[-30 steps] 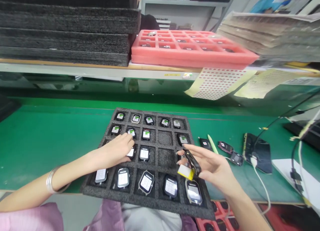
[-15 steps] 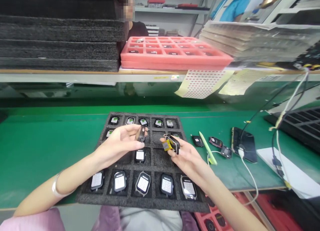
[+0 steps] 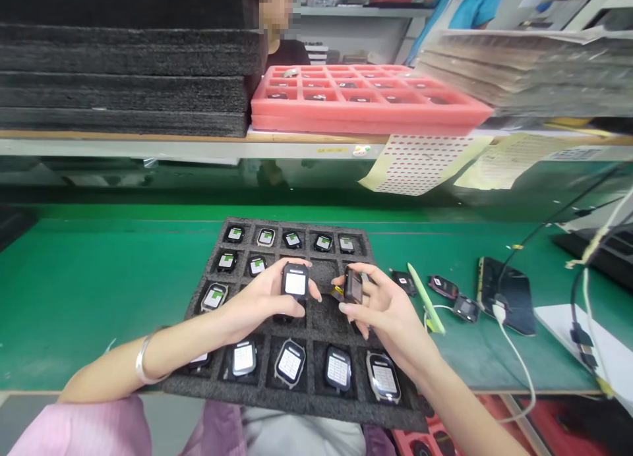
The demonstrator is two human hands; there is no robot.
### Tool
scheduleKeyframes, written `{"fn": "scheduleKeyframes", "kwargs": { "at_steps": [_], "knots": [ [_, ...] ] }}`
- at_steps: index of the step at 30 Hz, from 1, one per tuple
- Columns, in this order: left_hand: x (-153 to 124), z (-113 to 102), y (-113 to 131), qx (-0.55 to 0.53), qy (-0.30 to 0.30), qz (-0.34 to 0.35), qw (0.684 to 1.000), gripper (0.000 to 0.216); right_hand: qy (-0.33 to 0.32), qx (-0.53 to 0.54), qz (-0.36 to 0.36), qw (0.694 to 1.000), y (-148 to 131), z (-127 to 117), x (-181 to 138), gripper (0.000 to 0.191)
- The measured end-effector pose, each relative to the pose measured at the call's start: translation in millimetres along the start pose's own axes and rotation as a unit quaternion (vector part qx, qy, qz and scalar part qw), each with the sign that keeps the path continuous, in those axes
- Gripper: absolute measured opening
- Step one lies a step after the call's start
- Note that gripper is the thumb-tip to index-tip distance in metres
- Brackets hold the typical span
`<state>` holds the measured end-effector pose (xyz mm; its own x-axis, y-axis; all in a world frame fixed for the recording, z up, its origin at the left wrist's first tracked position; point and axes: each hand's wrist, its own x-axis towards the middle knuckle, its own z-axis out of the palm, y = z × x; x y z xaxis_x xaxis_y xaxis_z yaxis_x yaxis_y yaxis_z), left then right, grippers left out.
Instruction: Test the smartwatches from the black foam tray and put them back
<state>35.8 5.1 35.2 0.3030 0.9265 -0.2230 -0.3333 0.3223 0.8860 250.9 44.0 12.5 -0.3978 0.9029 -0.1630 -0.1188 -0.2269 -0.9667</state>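
A black foam tray (image 3: 316,317) with square pockets lies on the green bench and holds several small watch-like devices with lit screens. My left hand (image 3: 264,298) is closed on one device (image 3: 295,283), screen facing up, above the tray's middle. My right hand (image 3: 383,304) grips another dark device (image 3: 353,285) with a yellow part hanging at its left side, just right of the first. The two held devices are a short gap apart.
A pink foam tray (image 3: 368,107) and stacked black foam sheets (image 3: 128,67) sit on the shelf above. Right of the black tray lie a green pen (image 3: 425,298), loose devices (image 3: 442,286), a phone (image 3: 507,294) with a white cable, and white paper (image 3: 588,347). Another person sits beyond the shelf.
My left hand lifted a device out of the tray and turned its screen upward. My right hand drew its device in toward the centre and turned it; the hands now sit close together.
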Motion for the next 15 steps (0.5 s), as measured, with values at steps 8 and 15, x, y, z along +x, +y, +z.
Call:
{"fn": "scheduleKeyframes", "kwargs": {
  "at_steps": [8,15],
  "knots": [
    [0.9,3.6,-1.4,-0.102,-0.036,-0.018,0.994,0.028,-0.065,0.048,-0.016,0.997,-11.3,2.2,-12.1,0.069],
    [4.0,0.7,-6.8,-0.032,-0.039,-0.006,0.999,0.022,-0.043,0.025,-0.049,0.998,-2.2,1.3,-11.9,0.043]
  ]
}}
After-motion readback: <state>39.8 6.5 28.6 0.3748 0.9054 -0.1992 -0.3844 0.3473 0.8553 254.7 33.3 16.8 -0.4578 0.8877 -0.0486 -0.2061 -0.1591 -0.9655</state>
